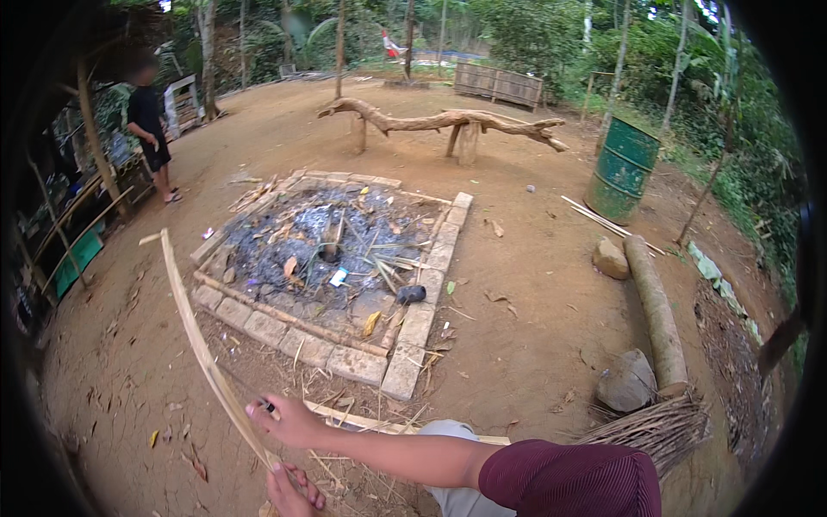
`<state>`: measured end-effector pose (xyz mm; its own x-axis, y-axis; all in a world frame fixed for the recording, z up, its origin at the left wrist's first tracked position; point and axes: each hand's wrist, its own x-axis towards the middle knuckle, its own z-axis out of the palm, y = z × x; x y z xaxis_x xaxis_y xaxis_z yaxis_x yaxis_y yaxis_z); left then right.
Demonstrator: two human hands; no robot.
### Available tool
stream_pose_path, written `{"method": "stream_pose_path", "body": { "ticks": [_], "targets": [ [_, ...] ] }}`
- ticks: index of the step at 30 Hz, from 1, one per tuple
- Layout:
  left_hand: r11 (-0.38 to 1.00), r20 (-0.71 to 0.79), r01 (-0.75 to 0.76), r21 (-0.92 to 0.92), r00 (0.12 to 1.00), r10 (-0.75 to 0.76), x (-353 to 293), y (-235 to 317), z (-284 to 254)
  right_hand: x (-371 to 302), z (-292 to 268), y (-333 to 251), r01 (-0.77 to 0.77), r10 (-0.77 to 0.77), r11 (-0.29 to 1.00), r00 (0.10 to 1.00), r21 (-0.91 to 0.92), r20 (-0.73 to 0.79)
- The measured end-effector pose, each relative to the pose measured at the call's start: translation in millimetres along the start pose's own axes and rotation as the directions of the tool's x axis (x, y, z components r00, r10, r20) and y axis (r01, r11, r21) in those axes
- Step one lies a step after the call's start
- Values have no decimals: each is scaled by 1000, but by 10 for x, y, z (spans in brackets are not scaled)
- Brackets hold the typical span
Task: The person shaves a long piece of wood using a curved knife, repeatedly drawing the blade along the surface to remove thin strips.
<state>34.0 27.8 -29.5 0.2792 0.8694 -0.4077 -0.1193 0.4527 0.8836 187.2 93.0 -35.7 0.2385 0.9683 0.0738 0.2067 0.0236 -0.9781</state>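
A long, pale, slightly bowed wooden strip [196,332] slants from my lap up to the far left, with a short stub at its far end. My left hand [291,493], low in the picture, is closed round its near end. My right hand [293,423] reaches across from the right and is closed on a knife [268,405]. Its dark handle end shows at the fingers, and a thin dark blade seems to lie against the strip. Under my right forearm, another pale strip [362,420] lies near my knee, among shavings.
Ahead is a brick-edged fire pit [314,351] with ash and a black lump [411,294]. Beyond stands a log bench [431,121]. At right are a green drum [622,172], a log [656,319], a rock [627,381] and a twig bundle [655,431]. A person [151,121] stands far left.
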Motion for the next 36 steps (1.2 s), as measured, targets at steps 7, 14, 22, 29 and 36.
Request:
{"method": "stream_pose_path", "body": {
  "ticks": [7, 14, 22, 29, 36],
  "targets": [
    [982, 61, -156, -104, 985, 163, 184, 545, 311, -116, -301, -116, 26, -26, 1000, 992, -2, -127],
    [973, 28, -148, -179, 987, 155, 62, 324, -53, -417, -162, -401, 144, -58, 882, 978, -449, 199],
    [969, 69, -121, -215, 988, 139, -105, 386, -107, -656, -37, -444, 282, -193, 774, 958, -567, 212],
    [962, 25, -193, 196, 981, 192, 30, 198, -236, -548, -50, -242, 467, -401, 593, 878, -656, 262],
    [819, -15, -424, 386, 885, 466, 138, 67, -130, -447, -50, -204, 489, -451, 554, 857, -674, 250]
  ]
}}
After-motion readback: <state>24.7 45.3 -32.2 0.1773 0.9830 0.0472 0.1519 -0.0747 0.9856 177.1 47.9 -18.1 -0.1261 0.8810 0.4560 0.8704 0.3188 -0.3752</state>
